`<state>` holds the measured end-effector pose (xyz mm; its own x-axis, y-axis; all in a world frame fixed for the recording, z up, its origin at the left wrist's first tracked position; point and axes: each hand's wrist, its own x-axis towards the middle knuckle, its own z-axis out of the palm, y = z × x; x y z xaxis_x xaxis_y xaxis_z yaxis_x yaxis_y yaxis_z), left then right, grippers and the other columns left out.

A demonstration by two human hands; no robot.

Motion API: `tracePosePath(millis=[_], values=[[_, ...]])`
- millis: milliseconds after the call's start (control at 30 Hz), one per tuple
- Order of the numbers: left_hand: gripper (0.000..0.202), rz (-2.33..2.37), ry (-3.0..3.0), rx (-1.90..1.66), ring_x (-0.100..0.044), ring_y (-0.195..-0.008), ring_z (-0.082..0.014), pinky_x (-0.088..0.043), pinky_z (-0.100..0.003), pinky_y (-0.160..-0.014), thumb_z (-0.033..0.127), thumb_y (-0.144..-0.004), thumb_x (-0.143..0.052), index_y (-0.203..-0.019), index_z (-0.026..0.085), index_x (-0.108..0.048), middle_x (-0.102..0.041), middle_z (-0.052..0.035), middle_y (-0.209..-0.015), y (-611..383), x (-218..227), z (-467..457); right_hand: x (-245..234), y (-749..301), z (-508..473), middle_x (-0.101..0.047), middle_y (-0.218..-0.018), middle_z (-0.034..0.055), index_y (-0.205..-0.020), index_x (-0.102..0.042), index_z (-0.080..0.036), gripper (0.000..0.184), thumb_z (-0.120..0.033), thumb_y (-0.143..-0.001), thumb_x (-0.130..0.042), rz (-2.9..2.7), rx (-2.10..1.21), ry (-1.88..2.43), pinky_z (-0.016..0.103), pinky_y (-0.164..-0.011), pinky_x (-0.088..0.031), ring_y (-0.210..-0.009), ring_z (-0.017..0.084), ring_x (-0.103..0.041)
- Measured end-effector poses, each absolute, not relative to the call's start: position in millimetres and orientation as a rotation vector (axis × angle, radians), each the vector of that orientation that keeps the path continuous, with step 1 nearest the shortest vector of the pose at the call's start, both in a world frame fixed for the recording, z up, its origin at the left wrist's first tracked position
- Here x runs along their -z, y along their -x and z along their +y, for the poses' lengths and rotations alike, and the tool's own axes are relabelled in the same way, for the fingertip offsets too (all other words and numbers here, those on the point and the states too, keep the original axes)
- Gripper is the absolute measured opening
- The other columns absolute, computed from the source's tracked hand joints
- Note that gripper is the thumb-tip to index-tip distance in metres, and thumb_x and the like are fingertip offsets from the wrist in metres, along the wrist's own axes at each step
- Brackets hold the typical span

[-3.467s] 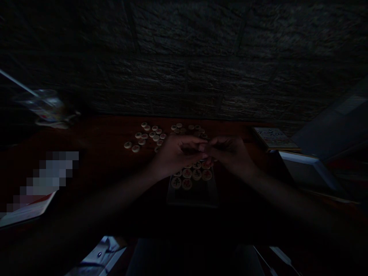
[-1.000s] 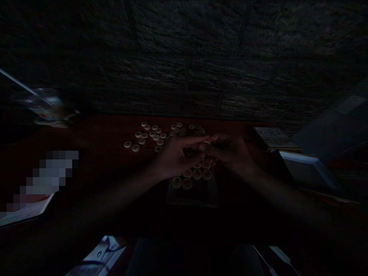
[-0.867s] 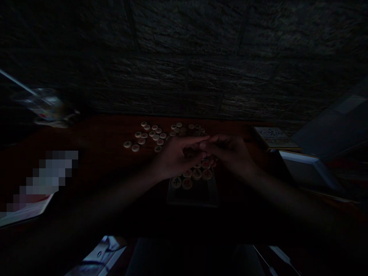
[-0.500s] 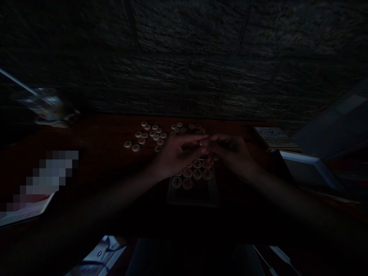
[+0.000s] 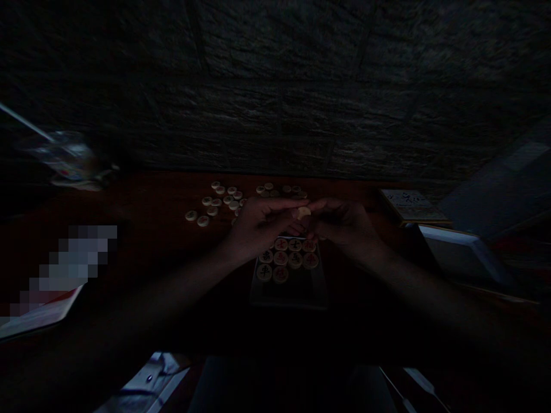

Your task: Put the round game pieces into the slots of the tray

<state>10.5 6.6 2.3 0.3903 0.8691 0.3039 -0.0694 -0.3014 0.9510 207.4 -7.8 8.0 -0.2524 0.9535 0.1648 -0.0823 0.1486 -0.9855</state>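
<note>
I see both forearms slanting in over the desk (image 5: 148, 206) from its near L and R corners, wrists low, hands meeting mid-desk above the far end of a shallow box tray (image 5: 289, 305). L hand (image 5: 258, 226): palm tipped inward, index stretched R, thumb under; its grip is closed on 1 pale xiangqi pc (image 5: 303, 212). R hand (image 5: 346, 223): fingers bent, tips right by that pc's R side; can't tell if its grip shares the hold.

Count in tray, nr desk's near edge: 9 char-marked discs (image 5: 280, 259) clear, 3 + 4 + 2 by row from far end, plus a sliver of 1 more under L hand. Loose discs (image 5: 202, 221) toward desk's far edge: approx 14 L of the hands, a few part hidden; at least 6 straight behind them. Also 1 plastic cup (image 5: 71, 160) w/ 1 straw (image 5: 26, 122) at far L corner; 1 printed box (image 5: 414, 205) toward far R corner, 1 open shallow box (image 5: 456, 258) nr R edge.
</note>
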Motion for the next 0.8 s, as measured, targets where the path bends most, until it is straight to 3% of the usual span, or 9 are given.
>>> tracePosePath(millis=[400, 800], values=[[0.023, 0.672, -1.709, -1.134, -0.082, -0.077, -0.0173, -0.068, -0.026, -0.072, 0.023, -0.096, -0.071, -0.116, 0.019, -0.081, -0.084, -0.006, -0.092, -11.1, -2.5, 4.3, -8.2, -206.3, -8.9, -0.072, -0.065, 0.0, -0.076, -0.074, -0.018, 0.034, -0.048, -0.075, -0.09, -1.447, -1.195, 0.984, 0.022, -0.045, -0.053, -0.047, 0.011, -0.065], [0.024, 0.707, -1.672, -1.123, -0.082, -0.077, -0.018, -0.069, -0.027, -0.071, 0.025, -0.097, -0.07, -0.118, 0.021, -0.081, -0.084, -0.0055, -0.093, -10.4, -2.0, 5.8, -8.4, -207.6, -9.1, -0.073, -0.066, -0.0009, -0.082, -0.077, -0.019, 0.031, -0.044, -0.072, -0.092, -1.451, -1.226, 0.968, 0.024, -0.05, -0.055, -0.051, 0.012, -0.065]])
